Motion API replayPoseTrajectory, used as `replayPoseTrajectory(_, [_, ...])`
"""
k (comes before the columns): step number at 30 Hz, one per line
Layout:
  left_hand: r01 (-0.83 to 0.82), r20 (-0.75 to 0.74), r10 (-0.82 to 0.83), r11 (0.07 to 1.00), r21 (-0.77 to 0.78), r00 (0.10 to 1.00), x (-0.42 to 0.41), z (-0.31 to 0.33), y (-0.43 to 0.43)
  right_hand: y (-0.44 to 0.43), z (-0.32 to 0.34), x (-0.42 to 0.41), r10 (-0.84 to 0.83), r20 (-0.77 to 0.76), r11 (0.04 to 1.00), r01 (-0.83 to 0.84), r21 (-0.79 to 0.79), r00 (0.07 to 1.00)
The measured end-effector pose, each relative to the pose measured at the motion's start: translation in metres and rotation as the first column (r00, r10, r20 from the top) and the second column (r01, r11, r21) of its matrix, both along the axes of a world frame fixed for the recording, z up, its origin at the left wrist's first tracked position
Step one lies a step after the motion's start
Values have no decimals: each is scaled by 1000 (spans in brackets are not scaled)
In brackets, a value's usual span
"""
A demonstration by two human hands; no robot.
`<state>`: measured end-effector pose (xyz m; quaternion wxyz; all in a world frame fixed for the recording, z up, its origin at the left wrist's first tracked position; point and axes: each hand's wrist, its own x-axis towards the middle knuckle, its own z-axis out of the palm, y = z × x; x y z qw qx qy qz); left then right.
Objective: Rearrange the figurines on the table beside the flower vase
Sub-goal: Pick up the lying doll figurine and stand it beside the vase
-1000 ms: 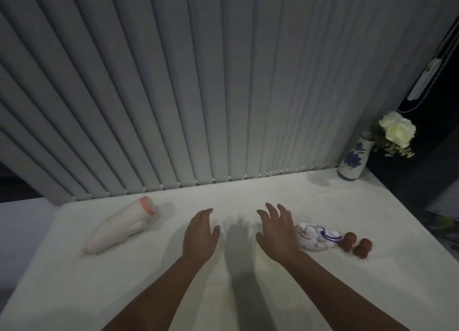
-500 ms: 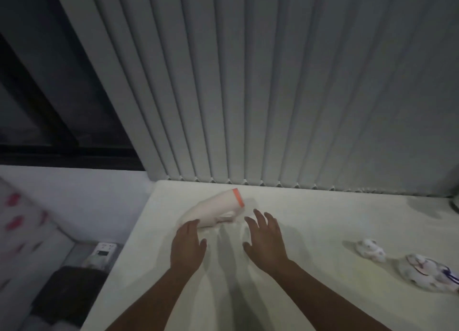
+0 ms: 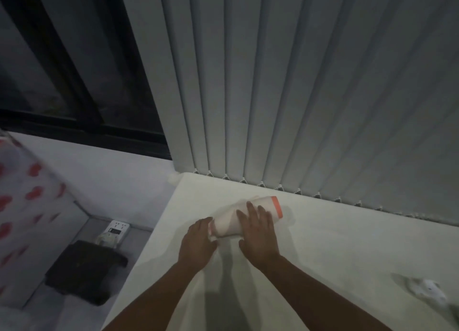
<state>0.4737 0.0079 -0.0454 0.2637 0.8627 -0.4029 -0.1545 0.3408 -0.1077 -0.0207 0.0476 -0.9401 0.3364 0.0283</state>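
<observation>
A long white figurine with an orange band at one end (image 3: 268, 208) lies on its side near the back left corner of the white table (image 3: 335, 246). My right hand (image 3: 259, 234) rests over its middle, fingers spread on top. My left hand (image 3: 198, 241) touches its narrow left end. A small white figurine (image 3: 428, 289) lies blurred at the right edge of the view. The flower vase is out of view.
Grey vertical blinds (image 3: 298, 95) hang along the table's back edge. The table's left edge drops to a lower surface with a dark flat object (image 3: 84, 272) and a white power strip (image 3: 115, 231). A dark window (image 3: 62, 70) fills the upper left.
The view has swung left, so the vase and the right-hand figurines left the frame. Both hands moved forward onto the long white figurine, which they were short of before.
</observation>
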Motion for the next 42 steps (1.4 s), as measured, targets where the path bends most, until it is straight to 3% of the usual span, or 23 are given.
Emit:
replayPoseTrajectory(9, [-16, -277, -11, 996, -93, 961, 1, -23, -18, -14, -14, 13, 19, 38, 998, -16, -56, 999])
replayPoseTrajectory(19, [-32, -233, -11, 983, -183, 972, 3, 2, -24, -43, -13, 12, 182, 32, 975, -176, -137, 983])
replayPoseTrajectory(24, [-55, -231, -1, 971, -234, 973, -1, 14, -21, -49, -4, 8, 215, 114, 976, -207, -72, 970])
replayPoseTrajectory(31, [-98, -266, 11, 944, -316, 964, -8, 45, -16, -33, 15, -10, 133, 268, 971, -180, 159, 954])
replayPoseTrajectory(42, [-20, -297, -74, 953, -301, 952, -30, 74, -22, -12, 26, -49, 21, 407, 971, -116, 210, 913])
